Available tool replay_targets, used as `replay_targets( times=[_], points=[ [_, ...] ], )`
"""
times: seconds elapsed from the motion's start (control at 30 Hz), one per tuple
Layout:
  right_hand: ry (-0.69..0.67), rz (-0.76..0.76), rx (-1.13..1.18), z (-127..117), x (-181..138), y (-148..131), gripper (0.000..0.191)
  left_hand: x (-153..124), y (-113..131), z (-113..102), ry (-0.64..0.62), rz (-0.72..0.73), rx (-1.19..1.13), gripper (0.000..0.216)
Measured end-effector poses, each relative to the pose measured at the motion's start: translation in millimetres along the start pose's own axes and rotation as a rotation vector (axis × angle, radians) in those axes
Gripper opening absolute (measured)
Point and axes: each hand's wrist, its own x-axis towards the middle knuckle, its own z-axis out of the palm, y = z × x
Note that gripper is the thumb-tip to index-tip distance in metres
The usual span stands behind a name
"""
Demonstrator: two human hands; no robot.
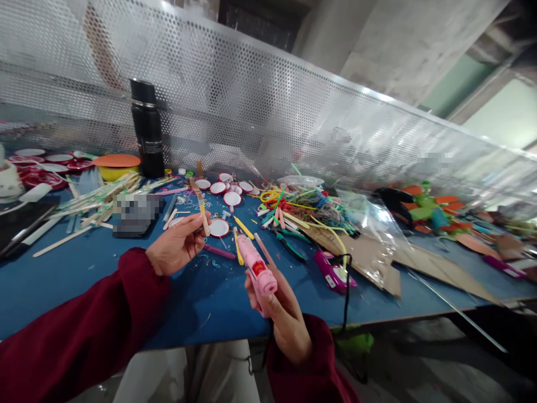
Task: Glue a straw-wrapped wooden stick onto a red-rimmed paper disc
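Observation:
My left hand [176, 243] pinches a wooden craft stick [202, 210] that slants up and away over the blue table [75, 274]. My right hand [282, 313] is wrapped round a pink glue gun [258, 267], its nozzle pointing toward the stick's lower end. Both sleeves are dark red. Just beyond the stick lies a round white disc with a red rim [218, 226]. A thin pink stick [220, 252] lies on the table between the hands.
A black flask [146, 129] stands at the back by a perforated metal screen [260, 106]. Loose craft sticks [96, 198], red-rimmed discs [226, 190], coloured wires [293, 207], a second magenta glue gun [333, 271], cardboard [440, 268] and a plastic bag litter the table.

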Motion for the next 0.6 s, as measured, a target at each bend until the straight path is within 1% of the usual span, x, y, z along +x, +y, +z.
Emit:
replay_targets(
  times=[0.1,0.23,0.3,0.37,0.43,0.5,0.6],
  points=[
    [0.038,-0.072,-0.235,-22.6,-6.7,-13.2,0.035,-0.9,0.8,-0.2,-0.011,0.002,0.004,0.018],
    [0.194,-0.187,-0.794,-64.7,-10.7,-21.5,0.033,-1.6,1.2,-0.9,-0.036,0.014,0.014,0.017],
    [0.241,-0.181,-1.002,-85.6,-12.3,-16.9,0.034,-1.7,0.9,-1.2,-0.027,0.009,0.013,0.016],
    [0.241,-0.141,-1.112,-102.8,-14.1,-7.6,0.035,-1.6,0.3,-1.6,-0.024,-0.003,0.015,0.016],
    [0.292,-0.122,-1.187,-114.7,-15.3,2.7,0.036,-1.3,-0.7,-2.2,-0.032,-0.009,0.014,0.016],
    [0.331,-0.107,-1.25,-121.2,-15.0,10.9,0.037,-0.9,-1.9,-3.0,-0.042,-0.014,0.013,0.016],
    [0.343,-0.099,-1.34,-124.3,-11.1,17.4,0.037,-0.7,-3.4,-4.1,-0.047,-0.021,0.013,0.016]
  ],
)
